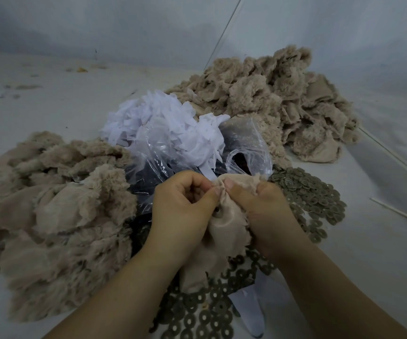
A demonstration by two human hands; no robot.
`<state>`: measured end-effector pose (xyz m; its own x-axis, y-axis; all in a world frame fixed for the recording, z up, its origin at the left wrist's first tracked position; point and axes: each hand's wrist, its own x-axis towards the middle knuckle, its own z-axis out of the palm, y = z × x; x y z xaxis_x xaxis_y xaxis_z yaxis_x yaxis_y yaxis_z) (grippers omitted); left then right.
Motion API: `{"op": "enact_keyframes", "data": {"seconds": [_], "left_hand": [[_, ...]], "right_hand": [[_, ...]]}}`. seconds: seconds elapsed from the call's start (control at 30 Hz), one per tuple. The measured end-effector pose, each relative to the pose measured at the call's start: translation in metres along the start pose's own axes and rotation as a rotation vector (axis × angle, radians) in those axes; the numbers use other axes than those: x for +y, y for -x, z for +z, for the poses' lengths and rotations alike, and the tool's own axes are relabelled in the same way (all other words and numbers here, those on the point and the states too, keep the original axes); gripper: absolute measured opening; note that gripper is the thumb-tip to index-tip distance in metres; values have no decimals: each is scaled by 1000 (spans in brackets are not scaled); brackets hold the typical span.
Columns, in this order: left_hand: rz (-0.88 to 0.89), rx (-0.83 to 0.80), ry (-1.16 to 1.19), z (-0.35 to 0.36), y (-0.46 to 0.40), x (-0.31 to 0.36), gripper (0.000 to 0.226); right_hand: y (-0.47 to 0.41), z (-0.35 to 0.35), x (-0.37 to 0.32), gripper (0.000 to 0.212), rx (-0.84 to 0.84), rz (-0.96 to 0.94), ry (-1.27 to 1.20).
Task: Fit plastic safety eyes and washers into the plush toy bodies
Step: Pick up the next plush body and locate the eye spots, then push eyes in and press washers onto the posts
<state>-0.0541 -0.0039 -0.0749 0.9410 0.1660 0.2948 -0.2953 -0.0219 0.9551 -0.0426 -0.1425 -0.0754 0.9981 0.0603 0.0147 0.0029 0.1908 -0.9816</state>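
Note:
Both hands hold one beige plush toy body (pixel 224 231), turned inside out, in the lower middle of the head view. My left hand (pixel 185 206) pinches its fabric between thumb and curled fingers. My right hand (pixel 263 211) grips the same piece from the right, thumb pressed on a fold beside the left thumb. A grey washer (pixel 216 211) sits on the fabric just below the thumbs. Loose grey-green washers (pixel 312 196) lie heaped to the right and more washers (pixel 205 311) lie below the hands. A clear plastic bag (pixel 153 172) behind the hands holds dark eyes.
A pile of beige plush bodies (pixel 55 206) lies on the left and another pile of them (pixel 283 104) at the back right. White fabric scraps (pixel 163 123) top the bag. A thin white stick (pixel 400 212) lies at the right, on the pale table (pixel 63 106).

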Motion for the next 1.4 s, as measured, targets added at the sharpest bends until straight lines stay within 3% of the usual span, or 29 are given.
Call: {"op": "enact_keyframes", "data": {"seconds": [0.17,0.3,0.43,0.6,0.8,0.93,1.03,1.1,1.23,1.4], "left_hand": [[7,9,-4,-2,-1,0,21],[110,-9,-128,-2,1,2,31],[176,-32,-181,-1,2,4,18],[290,-20,-315,-2,2,4,20],[243,-33,-349,-2,0,3,24],[188,-60,-302,-1,-1,5,21],[164,-75,-263,-3,-2,6,23],[59,-82,-160,-5,-3,5,27],[-12,-60,-71,-6,-4,2,15],[62,-9,-218,-4,-4,3,19]], "right_hand": [[1,1,3,25,40,-51,126],[1,1,3,26,65,-73,162],[2,2,1,21,79,-104,144],[4,-1,-3,19,-2,-80,93],[2,-5,-4,17,-24,-90,184],[1,-3,-2,29,10,-83,200],[2,-1,-2,56,-40,-37,101],[2,0,-3,61,-57,3,51],[1,0,-4,58,-50,36,26],[2,-1,-5,55,29,66,62]]}}
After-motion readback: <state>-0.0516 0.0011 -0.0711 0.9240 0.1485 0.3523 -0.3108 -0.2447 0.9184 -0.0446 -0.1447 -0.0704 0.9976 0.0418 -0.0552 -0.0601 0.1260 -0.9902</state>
